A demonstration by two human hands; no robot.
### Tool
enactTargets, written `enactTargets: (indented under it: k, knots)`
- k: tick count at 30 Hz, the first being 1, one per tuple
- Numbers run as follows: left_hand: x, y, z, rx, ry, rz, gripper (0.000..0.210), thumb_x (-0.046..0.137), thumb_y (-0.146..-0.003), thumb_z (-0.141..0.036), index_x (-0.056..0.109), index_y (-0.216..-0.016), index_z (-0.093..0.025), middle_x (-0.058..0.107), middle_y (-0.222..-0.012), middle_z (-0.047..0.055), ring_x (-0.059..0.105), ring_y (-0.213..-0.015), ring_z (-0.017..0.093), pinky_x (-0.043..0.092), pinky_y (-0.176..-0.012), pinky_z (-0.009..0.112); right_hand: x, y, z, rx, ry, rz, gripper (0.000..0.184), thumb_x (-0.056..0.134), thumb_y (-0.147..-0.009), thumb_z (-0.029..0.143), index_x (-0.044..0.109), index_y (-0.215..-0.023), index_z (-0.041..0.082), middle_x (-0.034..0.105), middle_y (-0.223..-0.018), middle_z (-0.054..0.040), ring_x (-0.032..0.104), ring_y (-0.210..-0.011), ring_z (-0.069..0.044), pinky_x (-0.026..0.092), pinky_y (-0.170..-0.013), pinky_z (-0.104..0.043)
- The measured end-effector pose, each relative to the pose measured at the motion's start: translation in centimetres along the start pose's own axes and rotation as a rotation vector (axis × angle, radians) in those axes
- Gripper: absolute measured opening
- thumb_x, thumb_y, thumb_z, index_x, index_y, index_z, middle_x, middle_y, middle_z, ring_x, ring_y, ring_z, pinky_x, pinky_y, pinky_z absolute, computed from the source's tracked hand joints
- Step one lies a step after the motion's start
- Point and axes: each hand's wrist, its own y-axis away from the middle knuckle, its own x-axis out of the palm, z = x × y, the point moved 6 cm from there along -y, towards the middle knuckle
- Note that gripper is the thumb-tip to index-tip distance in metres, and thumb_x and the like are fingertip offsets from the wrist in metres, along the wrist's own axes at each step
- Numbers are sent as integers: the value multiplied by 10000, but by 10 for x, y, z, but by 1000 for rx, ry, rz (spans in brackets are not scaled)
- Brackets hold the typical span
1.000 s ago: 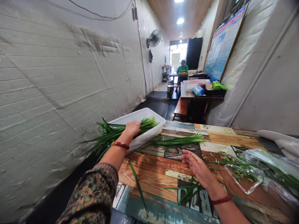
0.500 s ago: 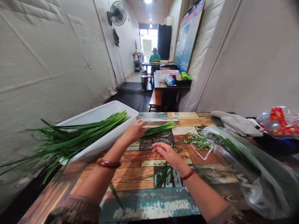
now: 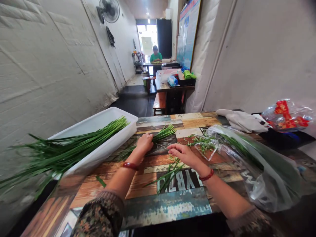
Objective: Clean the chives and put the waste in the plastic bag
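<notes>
My left hand [image 3: 145, 143] is closed around a small bunch of garlic chives [image 3: 166, 131] lying on the patchwork-patterned table [image 3: 163, 207]. Pale stem ends stick out to the right of the fist, and green leaves trail to its left. My right hand [image 3: 184, 154] hovers nearer me, fingers apart and nothing in them. Just below it lies a little heap of loose leaves [image 3: 170, 176]. On the left, a larger pile of chives [image 3: 98, 140] rests in a white plastic tub [image 3: 118, 141], its leaf tips hanging over the side.
To the right, a clear plastic bag [image 3: 274, 177] holds more chives, with trimmings [image 3: 204, 144] beside its mouth. Behind it are a pale cloth [image 3: 242, 120] and a plastic bag with red parts [image 3: 286, 115]. A person in green [image 3: 156, 57] sits at a far table.
My left hand has come down from beside the tub and closed on the small bunch. My right hand stays over the table, fingers still apart. The whole view has shifted slightly.
</notes>
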Motion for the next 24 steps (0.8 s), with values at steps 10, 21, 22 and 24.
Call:
enactTargets:
  k: [10, 21, 22, 24]
  knots:
    - [-26, 29, 8, -20, 79, 3, 321, 468, -860, -189, 573, -1163, -186, 707, -1053, 96, 662, -951, 217, 476, -804, 281, 147, 98, 51, -753, 608, 569, 621, 528, -910, 521, 427, -1425, 190, 480, -1468, -115, 400, -1370, -256, 298, -1142, -425]
    - [-77, 80, 9, 27, 127, -107, 260, 477, -842, -193, 594, -1075, -179, 711, -960, 83, 652, -868, 210, 468, -762, 283, 51, 32, -15, -268, 751, -149, 541, 510, -941, 320, 410, -1447, 155, 408, -1510, -165, 275, -1450, -314, 150, -1186, -556]
    - [-84, 83, 10, 39, 122, -120, 265, 473, -843, -192, 596, -1077, -173, 710, -963, 88, 648, -867, 212, 469, -765, 288, 66, 31, -7, -296, 756, -117, 548, 501, -942, 323, 403, -1449, 141, 378, -1527, -172, 250, -1459, -320, 153, -1186, -554]
    - [-98, 88, 12, 49, 100, -155, 277, 472, -839, -187, 600, -1083, -163, 707, -981, 100, 643, -879, 219, 472, -785, 301, 122, 37, 16, -414, 753, 87, 568, 533, -923, 351, 422, -1431, 122, 374, -1525, -189, 266, -1449, -327, 194, -1180, -533]
